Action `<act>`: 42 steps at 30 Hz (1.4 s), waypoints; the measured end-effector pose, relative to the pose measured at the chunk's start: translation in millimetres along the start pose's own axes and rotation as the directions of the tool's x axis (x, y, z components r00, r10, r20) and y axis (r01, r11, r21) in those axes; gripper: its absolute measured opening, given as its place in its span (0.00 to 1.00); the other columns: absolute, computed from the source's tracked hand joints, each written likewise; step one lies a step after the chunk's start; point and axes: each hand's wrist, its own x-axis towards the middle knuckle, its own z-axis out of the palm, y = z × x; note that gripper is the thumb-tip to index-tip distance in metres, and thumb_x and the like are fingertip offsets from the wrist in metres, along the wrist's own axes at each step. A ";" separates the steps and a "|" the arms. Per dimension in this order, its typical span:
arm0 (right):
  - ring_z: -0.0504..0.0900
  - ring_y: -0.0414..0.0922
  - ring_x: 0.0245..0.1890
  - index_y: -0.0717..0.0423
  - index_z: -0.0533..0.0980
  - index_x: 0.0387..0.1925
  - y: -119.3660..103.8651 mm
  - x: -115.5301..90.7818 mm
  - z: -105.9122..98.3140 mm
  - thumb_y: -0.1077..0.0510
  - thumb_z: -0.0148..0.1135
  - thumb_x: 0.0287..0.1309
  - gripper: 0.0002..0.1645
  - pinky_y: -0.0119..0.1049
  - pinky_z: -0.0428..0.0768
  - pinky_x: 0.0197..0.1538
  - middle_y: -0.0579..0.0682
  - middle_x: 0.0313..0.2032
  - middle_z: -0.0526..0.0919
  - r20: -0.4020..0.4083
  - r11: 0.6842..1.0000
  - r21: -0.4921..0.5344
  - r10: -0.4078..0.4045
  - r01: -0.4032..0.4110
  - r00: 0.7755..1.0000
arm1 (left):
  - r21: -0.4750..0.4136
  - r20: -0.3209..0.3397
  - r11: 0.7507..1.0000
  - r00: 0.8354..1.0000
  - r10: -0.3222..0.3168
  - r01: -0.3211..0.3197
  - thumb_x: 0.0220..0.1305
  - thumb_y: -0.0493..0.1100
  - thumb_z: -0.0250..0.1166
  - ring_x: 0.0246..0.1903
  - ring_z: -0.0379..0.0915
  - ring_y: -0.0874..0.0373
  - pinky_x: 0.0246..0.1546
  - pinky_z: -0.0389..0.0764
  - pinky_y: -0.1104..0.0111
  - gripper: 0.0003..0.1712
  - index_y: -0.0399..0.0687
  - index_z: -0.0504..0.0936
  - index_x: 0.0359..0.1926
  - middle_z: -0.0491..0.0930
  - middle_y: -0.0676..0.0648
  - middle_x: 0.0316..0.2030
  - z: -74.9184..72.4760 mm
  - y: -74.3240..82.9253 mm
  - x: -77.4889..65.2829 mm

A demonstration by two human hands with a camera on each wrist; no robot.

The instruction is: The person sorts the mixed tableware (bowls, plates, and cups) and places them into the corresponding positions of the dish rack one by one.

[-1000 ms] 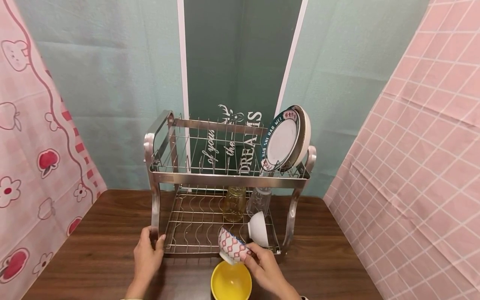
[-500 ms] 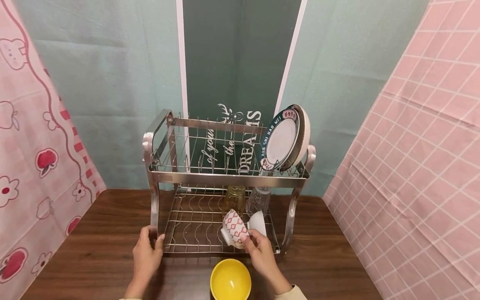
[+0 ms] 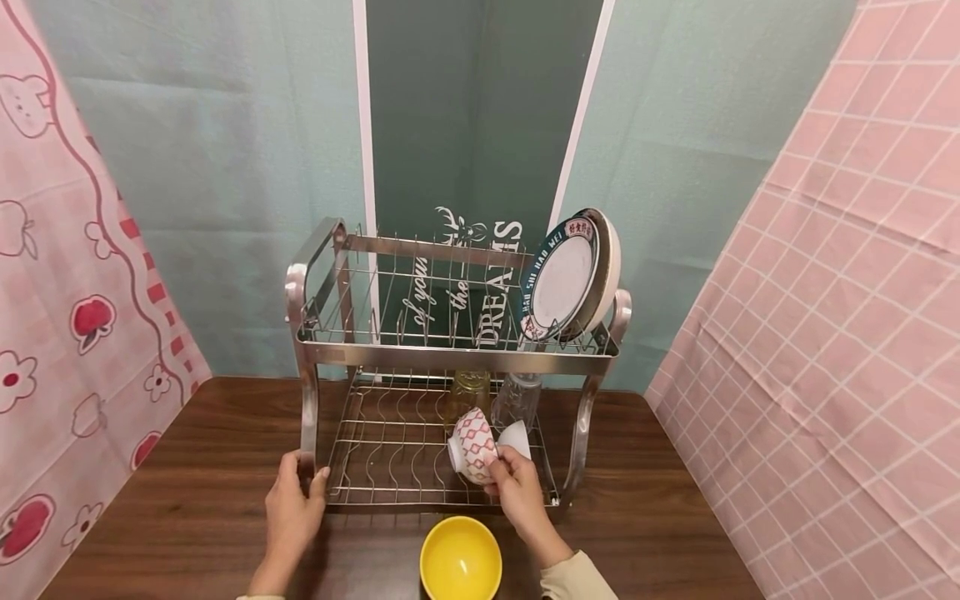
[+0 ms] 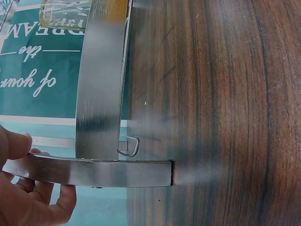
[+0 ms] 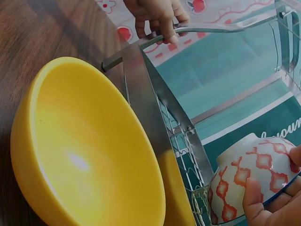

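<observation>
My right hand (image 3: 522, 497) pinches the rim of a white bowl with a red diamond pattern (image 3: 474, 447). Tipped on its side, the bowl overlaps the lower tier of a metal dish rack (image 3: 457, 359), its foot facing left. Behind it on that tier a white bowl (image 3: 515, 439) is partly hidden. In the left wrist view, my left hand (image 4: 35, 193) grips the rack's front left leg (image 4: 94, 172), thumb on one side and fingers on the other. A yellow bowl (image 3: 461, 558) stands upright on the table in front of the rack, between my hands.
A yellowish glass (image 3: 468, 396) and a clear glass (image 3: 517, 398) stand at the back of the lower tier. On the upper tier, a green-rimmed plate (image 3: 562, 279) and a larger bowl (image 3: 611, 271) lean at the right end. Curtains hang around the wooden table (image 3: 645, 500).
My right hand has carried the patterned bowl from above the yellow bowl up to the rack's lower tier, turning it onto its side. The left hand keeps its grip on the leg.
</observation>
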 end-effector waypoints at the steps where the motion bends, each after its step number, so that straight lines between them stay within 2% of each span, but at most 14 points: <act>1: 0.79 0.54 0.25 0.74 0.74 0.40 -2.9 0.2 0.7 0.67 0.51 0.63 0.11 0.48 0.80 0.29 0.62 0.27 0.79 0.000 1.000 0.002 0.004 -0.004 1.000 | 0.001 0.002 1.000 1.000 0.000 0.000 0.51 0.28 0.68 0.27 0.71 0.42 0.28 0.68 0.49 0.19 0.37 0.69 0.42 0.75 0.39 0.28 0.1 -0.1 0.0; 5: 0.78 0.55 0.25 0.76 0.73 0.41 -2.0 4.3 1.5 0.69 0.49 0.63 0.11 0.51 0.79 0.30 0.62 0.27 0.79 -0.001 0.999 0.034 0.030 -0.030 1.000 | 0.004 0.005 1.000 1.000 -0.001 0.001 0.51 0.29 0.68 0.27 0.71 0.41 0.28 0.68 0.49 0.19 0.37 0.69 0.42 0.75 0.39 0.28 0.4 -0.4 0.0; 10: 0.77 0.45 0.25 0.74 0.73 0.42 17.2 13.0 0.9 0.65 0.51 0.63 0.13 0.40 0.80 0.28 0.58 0.29 0.79 -0.017 0.996 0.073 0.045 -0.044 0.999 | 0.001 0.000 1.000 1.000 0.003 -0.003 0.51 0.29 0.68 0.28 0.72 0.41 0.28 0.68 0.49 0.19 0.37 0.69 0.42 0.75 0.38 0.28 0.5 -0.6 0.0; 17: 0.77 0.44 0.25 0.75 0.73 0.42 22.8 17.5 0.3 0.66 0.50 0.62 0.13 0.33 0.79 0.27 0.57 0.29 0.78 -0.045 0.994 0.087 0.069 -0.065 0.997 | 0.006 0.005 1.000 1.000 -0.005 0.004 0.51 0.29 0.68 0.27 0.71 0.42 0.28 0.68 0.49 0.19 0.37 0.69 0.43 0.74 0.39 0.28 0.1 -0.1 -0.7; 34: 0.77 0.45 0.26 0.76 0.73 0.42 32.1 19.7 -0.3 0.69 0.47 0.59 0.14 0.35 0.79 0.26 0.58 0.30 0.77 -0.126 0.991 0.099 0.101 -0.089 0.987 | 0.015 0.005 1.000 1.000 -0.006 0.006 0.52 0.29 0.67 0.26 0.70 0.44 0.28 0.68 0.50 0.19 0.37 0.69 0.43 0.74 0.40 0.27 0.4 1.2 -0.6; 42: 0.77 0.47 0.27 0.75 0.74 0.42 34.5 16.8 -2.6 0.69 0.47 0.61 0.13 0.39 0.80 0.27 0.58 0.29 0.77 -0.134 0.991 0.094 0.109 -0.097 0.985 | 0.010 0.006 1.000 1.000 -0.007 0.007 0.52 0.29 0.67 0.26 0.70 0.45 0.28 0.68 0.51 0.19 0.37 0.69 0.43 0.74 0.40 0.27 0.1 0.2 -0.5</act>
